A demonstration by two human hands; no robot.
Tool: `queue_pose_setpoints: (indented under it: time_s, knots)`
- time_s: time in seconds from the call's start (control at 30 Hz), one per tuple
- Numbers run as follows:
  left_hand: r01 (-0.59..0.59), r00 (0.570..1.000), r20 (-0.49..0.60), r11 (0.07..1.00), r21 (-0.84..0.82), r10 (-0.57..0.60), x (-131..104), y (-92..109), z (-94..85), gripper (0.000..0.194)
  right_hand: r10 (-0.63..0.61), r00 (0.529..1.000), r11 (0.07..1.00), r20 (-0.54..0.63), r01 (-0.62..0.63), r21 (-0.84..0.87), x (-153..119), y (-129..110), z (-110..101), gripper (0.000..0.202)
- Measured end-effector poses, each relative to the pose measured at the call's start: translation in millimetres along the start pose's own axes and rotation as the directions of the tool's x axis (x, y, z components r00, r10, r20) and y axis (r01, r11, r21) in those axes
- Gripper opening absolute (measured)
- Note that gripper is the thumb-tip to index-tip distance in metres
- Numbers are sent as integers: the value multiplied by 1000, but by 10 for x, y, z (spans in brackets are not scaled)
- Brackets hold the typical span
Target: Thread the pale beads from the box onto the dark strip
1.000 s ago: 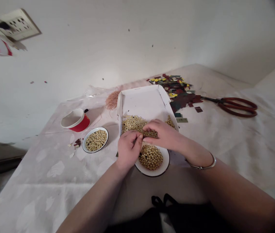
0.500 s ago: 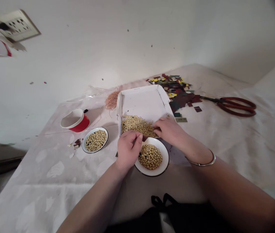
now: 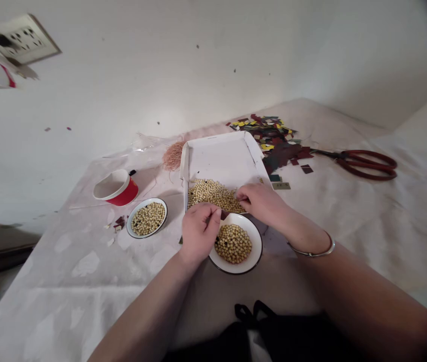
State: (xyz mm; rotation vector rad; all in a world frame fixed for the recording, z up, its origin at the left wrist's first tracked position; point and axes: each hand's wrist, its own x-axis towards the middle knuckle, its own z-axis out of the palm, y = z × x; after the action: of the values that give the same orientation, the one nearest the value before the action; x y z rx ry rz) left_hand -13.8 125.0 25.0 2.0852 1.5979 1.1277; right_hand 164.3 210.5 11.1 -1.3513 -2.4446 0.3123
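Observation:
Pale round beads (image 3: 211, 193) lie along the near side of a white box lid (image 3: 219, 158). Below it stands a white dark-rimmed bowl (image 3: 253, 251) with more beads (image 3: 232, 244). My left hand (image 3: 200, 229) is closed at the bowl's upper left, thumb and forefinger pinched on something small and dark that I cannot make out. At the lid's near right corner, my right hand (image 3: 256, 201) has its fingers bent together at the edge of the beads; its fingertips are partly hidden, and what they hold, if anything, is too small to tell.
To the left are a smaller bowl of beads (image 3: 147, 219) and a red and white paper cup (image 3: 117, 187). Pinkish thread (image 3: 173, 156) lies behind the lid's left side. Coloured scraps (image 3: 281, 153) and red-handled scissors (image 3: 367, 165) lie to the right.
My right hand has shifted very slightly to the left at the beads. My left hand keeps its pinch in the same place.

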Motion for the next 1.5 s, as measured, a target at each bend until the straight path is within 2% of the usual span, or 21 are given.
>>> queue_pose_setpoints:
  time_s: [0.13,0.47,0.53,0.6,0.7,0.77,1.0,1.23,1.5]
  knots:
    - [5,1000,3,1000,6,-5,0,-2,2,22,-7,1000,999,-13,6,-44,2,13,12,9]
    - [3,1000,-6,1000,4,-3,2,3,4,22,23,1000,999,11,-24,29,2,-8,-27,11]
    - [9,1000,0,1000,3,-9,4,5,1,23,40,999,992,-11,-38,119,2,-40,-70,9]
    - [18,1000,9,1000,10,-19,5,7,-3,23,43,999,959,-29,-33,283,-13,-103,-142,5]
    - [21,1000,14,1000,20,-21,3,5,-5,23,-44,999,849,-19,47,527,-61,-233,-255,3]
    - [12,1000,1,1000,23,-12,1,-3,0,22,-124,992,809,-6,104,579,-93,-310,-289,4]
    - [12,1000,-10,1000,29,-12,-5,-20,10,21,-196,978,890,-64,205,407,-95,-347,-130,17]
    - [0,1000,2,1000,14,0,7,-3,0,23,-223,975,918,-24,218,332,-85,-361,-54,18]
    - [11,1000,-13,999,40,-10,2,-9,7,23,-177,982,928,-69,189,322,-70,-286,-65,18]
